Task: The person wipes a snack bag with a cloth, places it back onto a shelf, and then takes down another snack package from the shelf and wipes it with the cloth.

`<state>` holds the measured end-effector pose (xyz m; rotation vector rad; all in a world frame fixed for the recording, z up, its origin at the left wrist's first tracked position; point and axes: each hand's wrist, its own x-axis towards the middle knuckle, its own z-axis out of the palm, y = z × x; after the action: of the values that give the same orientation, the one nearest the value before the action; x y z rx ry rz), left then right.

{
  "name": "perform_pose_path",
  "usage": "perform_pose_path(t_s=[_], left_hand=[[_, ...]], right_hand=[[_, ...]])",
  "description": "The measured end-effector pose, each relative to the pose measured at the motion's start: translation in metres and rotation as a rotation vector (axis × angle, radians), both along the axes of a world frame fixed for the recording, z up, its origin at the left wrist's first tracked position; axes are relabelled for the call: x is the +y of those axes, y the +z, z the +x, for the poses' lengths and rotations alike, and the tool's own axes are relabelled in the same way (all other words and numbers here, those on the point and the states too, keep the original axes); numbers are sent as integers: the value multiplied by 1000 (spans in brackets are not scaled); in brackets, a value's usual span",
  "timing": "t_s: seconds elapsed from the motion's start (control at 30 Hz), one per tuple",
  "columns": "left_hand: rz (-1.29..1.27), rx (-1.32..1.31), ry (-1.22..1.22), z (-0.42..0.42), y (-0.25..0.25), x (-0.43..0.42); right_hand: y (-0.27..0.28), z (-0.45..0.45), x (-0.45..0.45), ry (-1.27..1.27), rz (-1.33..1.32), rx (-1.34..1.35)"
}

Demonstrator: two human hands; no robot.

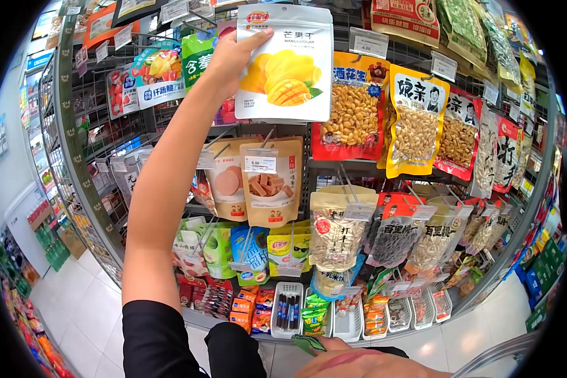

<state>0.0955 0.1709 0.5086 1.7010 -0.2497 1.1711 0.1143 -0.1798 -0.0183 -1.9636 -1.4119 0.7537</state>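
My left hand grips a white bag of dried mango by its upper left edge, thumb across the front and the other fingers hidden behind it. The bag is upright in front of the rack's top rows, with yellow mangoes printed on it. At the bottom, my right hand is partly in view, its fingers closed around a small green item whose kind I cannot make out. To the right of the mango bag hang peanut bags, one red and orange and one yellow.
Snack bags hang on hooks of a wire rack, among them brown pouches and a clear-fronted beige bag. White baskets with small packets line the bottom shelf. Price tags stick out in front. Tiled floor lies at left.
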Motion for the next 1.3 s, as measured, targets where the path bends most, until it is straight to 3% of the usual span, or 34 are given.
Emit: perform_pose_path(t_s=[0.57,1.17,1.3], left_hand=[[0,-62,33,25,27,-1],[-140,46,-118,17,37,-8],[-173,128,-272,28,49,10]], right_hand=[[14,-3,0,10,-38,-49],[2,-1,-4,35,55,-104],[11,-4,-4,29,38,-107]])
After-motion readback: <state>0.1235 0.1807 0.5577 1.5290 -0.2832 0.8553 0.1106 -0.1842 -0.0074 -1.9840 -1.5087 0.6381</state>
